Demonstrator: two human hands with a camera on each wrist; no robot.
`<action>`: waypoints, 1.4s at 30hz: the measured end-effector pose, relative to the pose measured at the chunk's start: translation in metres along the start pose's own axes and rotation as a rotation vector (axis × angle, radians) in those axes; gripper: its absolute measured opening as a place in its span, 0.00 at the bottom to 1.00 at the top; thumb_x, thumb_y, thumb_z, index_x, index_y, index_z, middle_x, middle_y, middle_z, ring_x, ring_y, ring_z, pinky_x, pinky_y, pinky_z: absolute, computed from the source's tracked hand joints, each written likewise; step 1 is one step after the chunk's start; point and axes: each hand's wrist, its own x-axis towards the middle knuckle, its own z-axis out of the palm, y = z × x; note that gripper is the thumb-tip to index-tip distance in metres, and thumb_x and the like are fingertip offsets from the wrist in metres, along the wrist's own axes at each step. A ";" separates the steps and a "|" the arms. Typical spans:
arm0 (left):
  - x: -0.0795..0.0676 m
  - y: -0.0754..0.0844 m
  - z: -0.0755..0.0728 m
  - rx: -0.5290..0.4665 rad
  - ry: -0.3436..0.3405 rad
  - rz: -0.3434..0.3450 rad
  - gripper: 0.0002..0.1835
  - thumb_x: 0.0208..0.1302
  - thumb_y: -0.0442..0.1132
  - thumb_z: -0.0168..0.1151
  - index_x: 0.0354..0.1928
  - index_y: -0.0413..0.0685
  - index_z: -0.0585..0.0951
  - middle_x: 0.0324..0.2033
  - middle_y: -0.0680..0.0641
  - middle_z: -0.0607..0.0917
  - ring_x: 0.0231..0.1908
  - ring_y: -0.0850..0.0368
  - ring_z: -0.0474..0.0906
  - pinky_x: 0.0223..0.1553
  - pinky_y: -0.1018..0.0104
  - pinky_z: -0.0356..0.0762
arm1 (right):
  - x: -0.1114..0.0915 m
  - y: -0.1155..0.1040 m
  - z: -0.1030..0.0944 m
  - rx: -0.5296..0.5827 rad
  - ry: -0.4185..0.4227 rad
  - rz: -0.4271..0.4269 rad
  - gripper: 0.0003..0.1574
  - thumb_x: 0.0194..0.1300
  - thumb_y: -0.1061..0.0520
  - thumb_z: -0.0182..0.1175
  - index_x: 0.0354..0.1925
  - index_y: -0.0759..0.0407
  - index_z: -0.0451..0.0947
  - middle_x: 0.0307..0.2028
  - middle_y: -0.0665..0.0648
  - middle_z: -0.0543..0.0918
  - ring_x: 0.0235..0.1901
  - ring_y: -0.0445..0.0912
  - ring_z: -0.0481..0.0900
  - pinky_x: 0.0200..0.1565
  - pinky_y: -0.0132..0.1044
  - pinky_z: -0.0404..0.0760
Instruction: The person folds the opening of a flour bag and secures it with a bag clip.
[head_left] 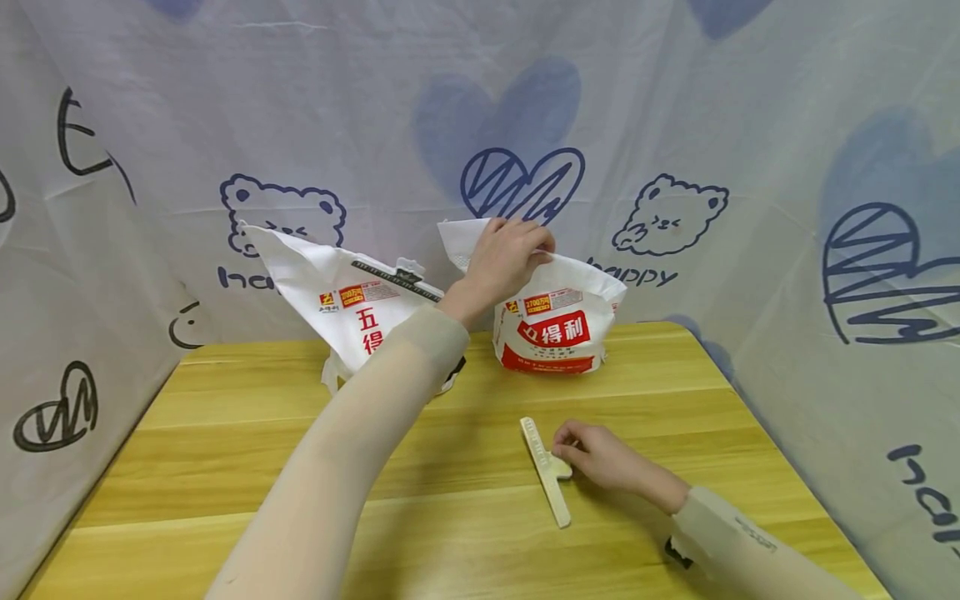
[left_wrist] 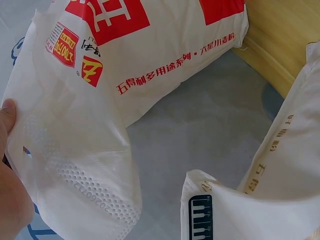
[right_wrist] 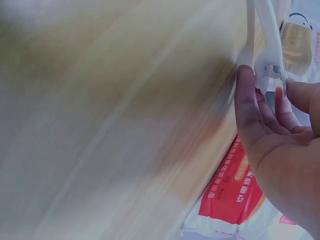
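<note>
My left hand (head_left: pixel 510 254) grips the top edge of the right-hand white flour bag (head_left: pixel 555 312), which stands upright with red print across its front. In the left wrist view the thumb lies on the white plastic at the left edge, and the bag's perforated, stamped top hangs slack. My right hand (head_left: pixel 607 458) holds a cream bag clip (head_left: pixel 553 492) by its handle, low over the table in front of that bag. The right wrist view shows thumb and fingers around the handle of the clip (right_wrist: pixel 270 50).
To the left, a second white flour bag (head_left: pixel 322 275) leans with its top folded over under a black bag clip (head_left: pixel 397 279). My left forearm partly covers it. Behind the wooden table (head_left: pixel 225 458) hangs a printed white curtain (head_left: pixel 390 100).
</note>
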 end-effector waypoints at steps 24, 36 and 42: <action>0.000 0.002 -0.002 0.003 -0.042 -0.028 0.08 0.77 0.46 0.61 0.51 0.57 0.85 0.49 0.56 0.87 0.54 0.56 0.78 0.68 0.55 0.66 | -0.001 -0.003 -0.005 0.290 0.178 0.035 0.24 0.67 0.65 0.64 0.58 0.74 0.74 0.48 0.64 0.83 0.41 0.48 0.83 0.40 0.34 0.86; -0.001 0.002 -0.002 0.000 -0.029 -0.025 0.08 0.77 0.46 0.60 0.51 0.56 0.84 0.49 0.56 0.87 0.55 0.56 0.78 0.68 0.54 0.66 | 0.000 -0.005 -0.013 0.306 0.310 0.044 0.24 0.66 0.63 0.70 0.58 0.70 0.80 0.49 0.63 0.86 0.45 0.48 0.83 0.45 0.30 0.85; -0.001 0.002 -0.002 0.003 -0.026 -0.018 0.08 0.77 0.46 0.60 0.51 0.56 0.85 0.49 0.56 0.87 0.54 0.56 0.78 0.67 0.55 0.67 | 0.000 -0.006 -0.019 0.318 0.375 0.057 0.21 0.67 0.62 0.70 0.56 0.69 0.82 0.47 0.64 0.87 0.44 0.46 0.84 0.45 0.30 0.85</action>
